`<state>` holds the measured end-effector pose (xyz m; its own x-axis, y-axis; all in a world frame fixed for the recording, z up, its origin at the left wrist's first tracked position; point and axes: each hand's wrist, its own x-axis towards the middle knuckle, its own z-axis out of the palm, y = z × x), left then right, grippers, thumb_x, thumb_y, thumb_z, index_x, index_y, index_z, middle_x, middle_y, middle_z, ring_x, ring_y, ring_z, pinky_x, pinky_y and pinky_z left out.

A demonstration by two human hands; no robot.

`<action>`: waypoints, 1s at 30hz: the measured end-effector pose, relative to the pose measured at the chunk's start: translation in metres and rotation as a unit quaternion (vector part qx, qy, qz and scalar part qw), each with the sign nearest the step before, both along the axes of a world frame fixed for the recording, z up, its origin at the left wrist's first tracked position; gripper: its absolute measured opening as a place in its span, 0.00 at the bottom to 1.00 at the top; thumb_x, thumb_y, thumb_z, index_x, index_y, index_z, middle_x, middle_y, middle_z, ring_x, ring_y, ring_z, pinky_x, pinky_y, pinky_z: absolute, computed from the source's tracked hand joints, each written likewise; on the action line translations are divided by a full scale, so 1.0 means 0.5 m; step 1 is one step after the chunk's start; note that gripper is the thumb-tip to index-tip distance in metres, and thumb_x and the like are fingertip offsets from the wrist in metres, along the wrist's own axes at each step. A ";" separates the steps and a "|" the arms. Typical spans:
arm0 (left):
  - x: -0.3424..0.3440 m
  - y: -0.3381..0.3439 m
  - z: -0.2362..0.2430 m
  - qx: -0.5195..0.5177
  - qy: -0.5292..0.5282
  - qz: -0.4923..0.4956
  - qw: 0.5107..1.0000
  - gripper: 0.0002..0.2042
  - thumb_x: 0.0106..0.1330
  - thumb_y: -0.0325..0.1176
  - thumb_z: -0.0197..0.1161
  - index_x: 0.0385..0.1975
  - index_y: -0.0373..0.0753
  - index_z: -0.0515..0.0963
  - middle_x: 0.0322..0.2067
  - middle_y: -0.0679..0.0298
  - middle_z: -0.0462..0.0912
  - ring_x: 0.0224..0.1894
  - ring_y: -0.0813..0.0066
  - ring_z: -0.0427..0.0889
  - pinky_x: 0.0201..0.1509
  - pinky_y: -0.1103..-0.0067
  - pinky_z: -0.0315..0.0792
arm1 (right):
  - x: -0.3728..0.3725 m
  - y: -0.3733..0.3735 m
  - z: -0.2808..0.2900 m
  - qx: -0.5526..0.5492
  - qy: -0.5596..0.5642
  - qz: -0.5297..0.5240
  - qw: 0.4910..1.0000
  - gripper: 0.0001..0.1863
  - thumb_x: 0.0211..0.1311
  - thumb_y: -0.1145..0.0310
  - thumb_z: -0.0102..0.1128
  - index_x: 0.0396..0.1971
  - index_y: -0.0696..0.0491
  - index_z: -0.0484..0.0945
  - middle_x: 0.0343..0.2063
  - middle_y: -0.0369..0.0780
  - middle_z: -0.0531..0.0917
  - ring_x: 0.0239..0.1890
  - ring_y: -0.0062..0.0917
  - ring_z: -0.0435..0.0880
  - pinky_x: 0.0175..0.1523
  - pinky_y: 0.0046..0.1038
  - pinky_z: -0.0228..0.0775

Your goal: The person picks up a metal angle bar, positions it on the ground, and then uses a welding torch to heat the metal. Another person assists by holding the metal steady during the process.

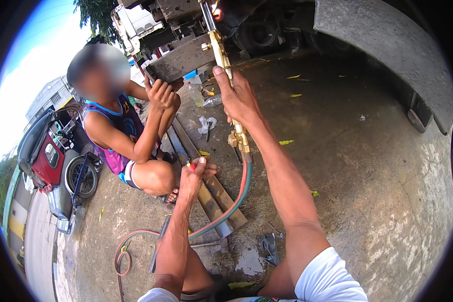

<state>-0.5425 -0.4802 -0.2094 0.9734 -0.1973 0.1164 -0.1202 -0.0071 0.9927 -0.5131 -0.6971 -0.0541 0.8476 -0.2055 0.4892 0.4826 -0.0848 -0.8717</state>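
Observation:
My right hand (239, 98) is wrapped round a brass cutting torch (217, 48) held upright, its tubes reaching past the top edge. Red and green twin hoses (242, 194) run from the torch's lower end and loop over the ground to the left. Lower and to the left, my left hand (194, 176) is closed on a small red object (191, 165), mostly hidden by the fingers. Beneath that hand lie long steel bars (214, 199). A bright orange-red glow (216, 11) shows beside the torch near the top; its source is unclear.
A person (121, 121) squats at the left, hands at a flat steel piece (178, 63). A truck's underside and wheels (259, 35) fill the top, with a curved grey fender (387, 45) at upper right. A hammer (216, 244), plastic bottle (212, 101) and red sidecar (50, 156) are around.

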 end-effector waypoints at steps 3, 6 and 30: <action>0.003 0.006 -0.003 0.006 -0.004 -0.001 1.000 0.23 0.79 0.44 0.53 0.55 0.24 0.75 0.38 0.54 0.85 0.38 0.70 0.84 0.47 0.76 0.78 | -0.002 0.001 -0.002 0.003 0.008 0.003 1.000 0.36 0.69 0.32 0.48 0.46 0.57 0.73 0.15 0.32 0.68 0.11 0.18 0.71 0.14 0.26 0.67; 0.005 0.011 -0.005 0.007 -0.004 -0.001 1.000 0.24 0.79 0.44 0.54 0.55 0.24 0.74 0.39 0.55 0.86 0.37 0.72 0.84 0.45 0.78 0.76 | 0.005 -0.001 -0.011 0.016 0.007 0.004 1.000 0.36 0.68 0.31 0.47 0.42 0.56 0.72 0.15 0.33 0.68 0.11 0.18 0.71 0.14 0.26 0.67; 0.013 0.019 -0.011 -0.030 -0.005 -0.002 1.000 0.23 0.78 0.45 0.55 0.52 0.26 0.76 0.39 0.53 0.85 0.38 0.70 0.85 0.47 0.74 0.79 | 0.004 -0.048 -0.042 0.169 0.042 0.124 0.977 0.37 0.68 0.27 0.40 0.36 0.54 0.64 0.14 0.35 0.67 0.08 0.18 0.66 0.11 0.26 0.61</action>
